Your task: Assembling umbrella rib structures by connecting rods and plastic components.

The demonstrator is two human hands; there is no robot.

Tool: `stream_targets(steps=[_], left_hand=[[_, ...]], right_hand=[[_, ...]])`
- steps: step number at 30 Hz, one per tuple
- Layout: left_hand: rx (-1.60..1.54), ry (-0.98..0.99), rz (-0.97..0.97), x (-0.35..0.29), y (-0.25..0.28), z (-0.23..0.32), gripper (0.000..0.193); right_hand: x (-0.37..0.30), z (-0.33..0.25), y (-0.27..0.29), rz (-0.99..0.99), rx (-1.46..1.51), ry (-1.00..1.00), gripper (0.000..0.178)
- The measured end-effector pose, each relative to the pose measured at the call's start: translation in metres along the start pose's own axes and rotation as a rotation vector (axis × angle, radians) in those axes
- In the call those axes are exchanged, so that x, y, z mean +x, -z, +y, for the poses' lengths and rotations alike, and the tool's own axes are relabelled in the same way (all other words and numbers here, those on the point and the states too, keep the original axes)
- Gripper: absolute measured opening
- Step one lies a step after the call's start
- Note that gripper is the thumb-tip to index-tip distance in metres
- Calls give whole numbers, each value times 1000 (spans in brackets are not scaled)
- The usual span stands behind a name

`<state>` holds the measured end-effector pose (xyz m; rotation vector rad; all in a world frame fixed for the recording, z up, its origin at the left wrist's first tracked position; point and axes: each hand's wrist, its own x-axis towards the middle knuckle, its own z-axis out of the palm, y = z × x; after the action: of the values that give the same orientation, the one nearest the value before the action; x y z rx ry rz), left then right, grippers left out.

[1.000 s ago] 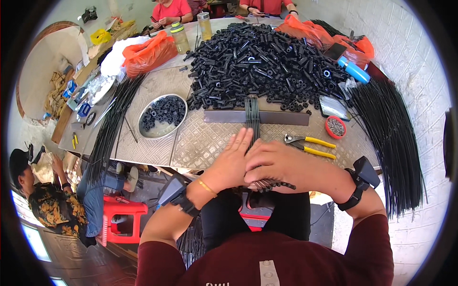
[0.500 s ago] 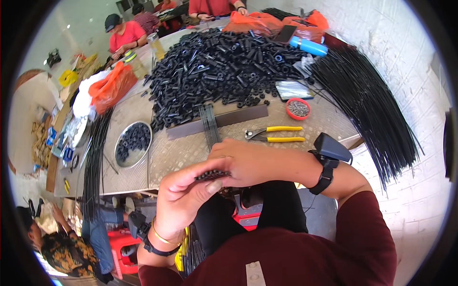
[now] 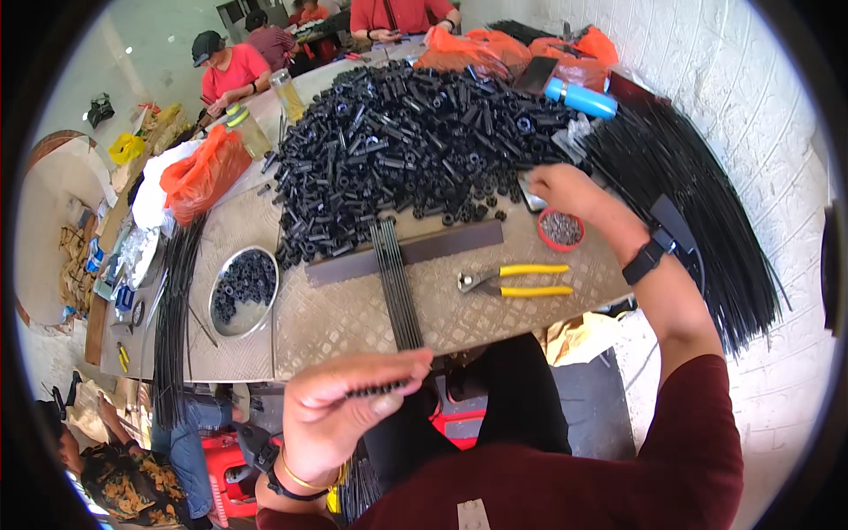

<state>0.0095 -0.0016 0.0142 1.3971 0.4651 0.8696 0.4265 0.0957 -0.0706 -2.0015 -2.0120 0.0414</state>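
My left hand (image 3: 340,402) is closed round a flat bundle of thin black rods (image 3: 399,305), in front of the table edge. The rods' near ends show between its thumb and fingers; their far ends lie across a long brown bar (image 3: 455,243) on the table. My right hand (image 3: 565,187) reaches to the far right, over a small shiny tray (image 3: 533,201) that it mostly covers. Its fingers are pinched together, and what they hold, if anything, is hidden. Just in front of it stands a red bowl (image 3: 563,243) of small metal pieces. Cutting pliers (image 3: 486,283) with yellow handles lie nearby.
A big heap of black tubular parts (image 3: 397,141) covers the table's back. A metal bowl (image 3: 274,296) of small black parts stands left. Long black rods (image 3: 698,203) hang over the right edge, more (image 3: 172,318) at left. A blue bottle (image 3: 580,97) lies behind. Other people sit around.
My right hand has left the rods beside my left hand and moved forward and right to the small tray. My left hand, still gripping the rods, has come slightly nearer to me.
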Motion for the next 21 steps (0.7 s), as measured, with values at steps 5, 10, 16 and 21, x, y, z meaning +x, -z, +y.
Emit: stream_targets(steps=[5,10,16,21], left_hand=[[-70,33,-48,2,14,-3,27],[-197,13,-87,4,17,-2,29],[-66,28,-40,5,14,2,26],[-170,60,-36,6,12,3,29]], right_hand=[[11,38,-27,-57,-119,-64,17],[7,38,-24,-26,-119,-66,15],[-2,33,-17,-24,-118,-22,9],[0,46,-21,39,-105,24,5]])
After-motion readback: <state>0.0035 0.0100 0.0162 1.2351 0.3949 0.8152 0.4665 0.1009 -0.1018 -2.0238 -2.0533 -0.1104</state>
